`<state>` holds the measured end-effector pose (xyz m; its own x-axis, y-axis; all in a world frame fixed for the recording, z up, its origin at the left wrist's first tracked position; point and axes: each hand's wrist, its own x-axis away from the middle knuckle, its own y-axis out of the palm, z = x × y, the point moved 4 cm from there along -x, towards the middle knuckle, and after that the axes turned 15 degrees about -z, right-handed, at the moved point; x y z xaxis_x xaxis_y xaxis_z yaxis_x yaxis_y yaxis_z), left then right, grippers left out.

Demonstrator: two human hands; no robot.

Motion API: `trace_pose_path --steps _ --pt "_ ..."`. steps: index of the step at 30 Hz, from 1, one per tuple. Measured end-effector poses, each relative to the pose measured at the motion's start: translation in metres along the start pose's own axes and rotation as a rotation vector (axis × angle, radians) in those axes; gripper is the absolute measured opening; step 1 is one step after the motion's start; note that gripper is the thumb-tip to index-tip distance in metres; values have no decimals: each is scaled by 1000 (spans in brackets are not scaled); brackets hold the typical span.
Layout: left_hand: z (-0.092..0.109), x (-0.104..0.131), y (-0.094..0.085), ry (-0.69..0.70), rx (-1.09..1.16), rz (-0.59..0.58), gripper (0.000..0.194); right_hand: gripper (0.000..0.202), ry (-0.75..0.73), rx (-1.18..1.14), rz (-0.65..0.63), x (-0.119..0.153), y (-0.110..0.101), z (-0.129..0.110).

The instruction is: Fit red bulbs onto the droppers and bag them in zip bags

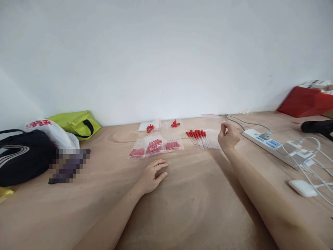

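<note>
My left hand (pixel 154 176) rests on the brown tabletop with its fingers stretched out and nothing in it. Just beyond it lie clear zip bags (pixel 173 144) of glass droppers with red rubber bulbs. My right hand (pixel 229 137) is raised at the right, its fingers drawn together in a pinch; whatever they may hold cannot be made out. To its left, loose droppers (pixel 197 133) lie side by side, bulbs pointing away from me. Clear plastic bags (pixel 214 137) lie flat beside and behind them. Farther back are two small piles of red rubber bulbs (pixel 150 128).
A white power strip (pixel 270 144) with plugs and tangled cables lies at the right, near a white charger case (pixel 303 188). A red bag (pixel 301 100) stands at the far right. Black (pixel 26 156) and lime-green (pixel 73 123) bags sit left. A white wall (pixel 166 62) closes the back.
</note>
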<state>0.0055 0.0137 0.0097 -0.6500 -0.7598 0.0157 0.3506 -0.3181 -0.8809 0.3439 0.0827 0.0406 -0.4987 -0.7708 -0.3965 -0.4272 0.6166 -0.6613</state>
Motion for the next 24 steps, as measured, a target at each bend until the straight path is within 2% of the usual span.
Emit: trace_pose_path --steps 1,3,7,10,12,13,15,17,19,21,24 --pt "0 0 0 -6 7 -2 32 29 -88 -50 -25 7 0 -10" --pt "-2 1 1 -24 31 15 46 24 -330 -164 -152 29 5 -32" --pt "-5 4 -1 -55 74 165 75 19 -819 -391 -616 87 22 -66" --pt "-2 8 -6 -31 17 310 82 18 -986 -476 -934 115 32 -73" --pt "4 9 -8 40 -56 311 77 19 -1023 -493 -1046 119 36 -72" --pt "7 8 -8 90 -96 260 70 20 -1038 -480 -1061 118 39 -70" --pt "13 6 -3 191 -163 77 50 22 -1048 -409 -993 110 43 -64" --pt "17 4 4 252 -197 -105 38 26 -976 -306 -828 96 48 -55" --pt "18 3 9 261 -200 -198 39 27 -800 -197 -649 78 52 -45" --pt "22 4 11 228 -207 -193 41 23 -584 -97 -531 59 55 -35" --pt "31 7 11 147 -264 -86 35 20 -313 22 -489 35 60 -24"
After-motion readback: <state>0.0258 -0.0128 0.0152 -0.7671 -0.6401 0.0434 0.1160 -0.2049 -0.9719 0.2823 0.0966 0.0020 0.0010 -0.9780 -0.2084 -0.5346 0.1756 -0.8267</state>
